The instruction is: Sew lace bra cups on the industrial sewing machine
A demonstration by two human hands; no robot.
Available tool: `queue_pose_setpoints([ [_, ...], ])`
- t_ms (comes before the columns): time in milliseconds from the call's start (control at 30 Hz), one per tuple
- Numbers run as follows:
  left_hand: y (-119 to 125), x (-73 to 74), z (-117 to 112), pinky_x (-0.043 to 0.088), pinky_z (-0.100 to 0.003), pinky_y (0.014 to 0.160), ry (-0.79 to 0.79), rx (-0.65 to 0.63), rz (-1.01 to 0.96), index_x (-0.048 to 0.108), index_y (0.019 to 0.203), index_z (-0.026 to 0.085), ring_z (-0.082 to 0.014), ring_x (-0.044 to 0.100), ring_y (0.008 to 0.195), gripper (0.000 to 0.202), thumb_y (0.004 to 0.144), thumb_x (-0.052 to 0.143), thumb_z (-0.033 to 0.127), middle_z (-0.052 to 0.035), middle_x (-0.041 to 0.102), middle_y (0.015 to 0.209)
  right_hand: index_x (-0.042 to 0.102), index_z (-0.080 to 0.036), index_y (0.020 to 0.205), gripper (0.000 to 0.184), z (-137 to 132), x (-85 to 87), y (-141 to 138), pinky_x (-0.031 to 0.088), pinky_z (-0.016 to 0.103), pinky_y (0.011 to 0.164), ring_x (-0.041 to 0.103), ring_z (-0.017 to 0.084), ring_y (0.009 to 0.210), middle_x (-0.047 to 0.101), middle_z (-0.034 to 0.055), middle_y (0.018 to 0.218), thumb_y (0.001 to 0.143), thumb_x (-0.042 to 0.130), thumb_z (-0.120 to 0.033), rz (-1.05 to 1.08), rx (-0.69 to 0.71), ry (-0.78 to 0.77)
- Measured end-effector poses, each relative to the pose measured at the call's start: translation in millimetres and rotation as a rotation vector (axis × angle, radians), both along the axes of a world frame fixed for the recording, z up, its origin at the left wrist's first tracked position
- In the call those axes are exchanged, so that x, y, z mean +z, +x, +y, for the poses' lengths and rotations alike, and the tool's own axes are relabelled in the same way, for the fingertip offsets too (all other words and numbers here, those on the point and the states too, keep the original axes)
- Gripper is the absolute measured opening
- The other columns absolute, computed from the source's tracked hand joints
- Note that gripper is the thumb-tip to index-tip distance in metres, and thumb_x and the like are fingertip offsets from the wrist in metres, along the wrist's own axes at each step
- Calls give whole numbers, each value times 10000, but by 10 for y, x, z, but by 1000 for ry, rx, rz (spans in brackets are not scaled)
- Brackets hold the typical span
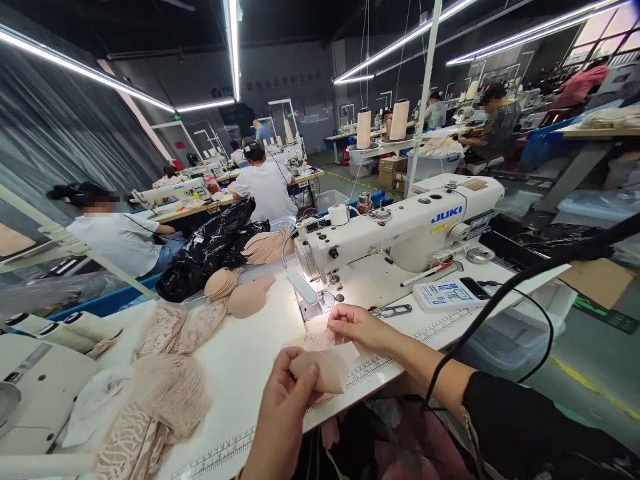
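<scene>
A beige fabric piece (pixel 327 373), curved like a bra cup, is pinched between the thumb and fingers of my left hand (pixel 290 387) at the table's front edge. My right hand (pixel 357 328) has its thumb and fingertips closed on the upper edge of the same fabric, close to the needle area. Pale lace (pixel 315 337) lies between my hands and the lit needle plate (pixel 320 305). Just beyond stands the white JUKI sewing machine (pixel 395 223). Small thread snips (pixel 393 311) rest on the table right of my right hand.
Patterned beige lace pieces (pixel 170 393) and stacked beige cups (pixel 247 298) lie on the left, before a black plastic bag (pixel 210 250). A white-blue box (pixel 447 295) with a dark phone-like object sits right. A black cable (pixel 530 273) crosses the right side. Co-workers sit at other machines.
</scene>
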State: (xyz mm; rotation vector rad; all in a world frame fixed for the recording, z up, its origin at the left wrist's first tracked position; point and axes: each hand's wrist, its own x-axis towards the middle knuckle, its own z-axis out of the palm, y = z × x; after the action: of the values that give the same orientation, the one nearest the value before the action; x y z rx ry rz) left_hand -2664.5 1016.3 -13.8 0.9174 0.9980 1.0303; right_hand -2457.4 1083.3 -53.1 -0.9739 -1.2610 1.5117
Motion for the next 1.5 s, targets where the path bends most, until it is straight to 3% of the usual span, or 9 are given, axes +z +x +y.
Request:
queue_pose_setpoints([
  [133, 123, -100, -90, 543, -237, 638, -84, -139, -72, 626, 910, 204, -143, 642, 696, 439, 766, 936, 480, 6, 684, 809, 591, -211, 867, 583, -47, 59, 20, 362, 240, 503, 580, 131, 541, 680, -16, 669, 797, 782, -757, -51, -37, 20],
  [400, -145, -30, 230, 603, -308, 940, 14, 155, -93, 722, 912, 175, -235, 694, 1112, 482, 673, 988, 499, -90, 766, 1139, 585, -221, 842, 573, -113, 52, 25, 335, 237, 488, 541, 128, 514, 665, -21, 614, 857, 706, -780, -119, -123, 73],
  [667, -128, -37, 7, 596, -408, 1018, 105, 149, -19, 748, 926, 189, -350, 589, 1351, 480, 683, 961, 543, -134, 690, 1411, 560, -224, 816, 602, -153, 72, -13, 352, 236, 480, 588, 135, 534, 704, 4, 674, 856, 671, -814, -122, -127, 57],
  [767, -170, -85, -78, 606, -387, 967, 143, 134, -46, 735, 909, 207, -352, 627, 1317, 408, 726, 939, 509, -125, 709, 1405, 563, -227, 793, 604, -138, 68, -7, 336, 242, 474, 538, 131, 494, 653, -17, 612, 860, 662, -818, -138, -148, 38],
  [900, -116, -137, -102, 612, -429, 950, 42, -58, -35, 728, 931, 191, -351, 703, 1183, 426, 732, 938, 503, -157, 715, 1398, 582, -224, 771, 622, -137, 56, -27, 377, 253, 516, 530, 138, 536, 627, -19, 627, 838, 685, -834, -159, -164, 45],
  [1133, -42, -203, 11, 582, -406, 963, 103, 59, -24, 711, 956, 191, -311, 692, 1152, 445, 745, 917, 524, -152, 708, 1395, 554, -235, 877, 696, -184, 69, -21, 371, 259, 519, 526, 153, 516, 612, -20, 583, 919, 437, -919, -180, -95, 62],
  [1300, -164, -168, 19, 488, -432, 1079, 306, 98, 186, 715, 954, 224, -357, 608, 1321, 398, 844, 800, 596, -137, 699, 1390, 591, -221, 870, 509, -276, 245, 16, 412, 268, 601, 588, 165, 647, 610, -19, 696, 849, 769, -698, -248, -39, 136],
  [1400, -263, 0, 78, 411, -478, 1154, 495, 161, 344, 728, 1202, 274, -392, 516, 1430, 505, 818, 806, 592, -129, 623, 1501, 616, -223, 857, 306, -389, 426, 3, 392, 275, 632, 548, 157, 674, 563, -31, 705, 932, 733, -496, -370, -24, 271],
  [1500, -355, 176, 203, 477, -463, 1068, 545, -127, 547, 697, 1355, 305, -396, 604, 1305, 703, 700, 921, 426, -123, 693, 1388, 656, -230, 914, 183, -494, 582, -16, 393, 288, 651, 533, 159, 692, 607, -19, 756, 1004, 645, -389, -512, 19, 468],
])
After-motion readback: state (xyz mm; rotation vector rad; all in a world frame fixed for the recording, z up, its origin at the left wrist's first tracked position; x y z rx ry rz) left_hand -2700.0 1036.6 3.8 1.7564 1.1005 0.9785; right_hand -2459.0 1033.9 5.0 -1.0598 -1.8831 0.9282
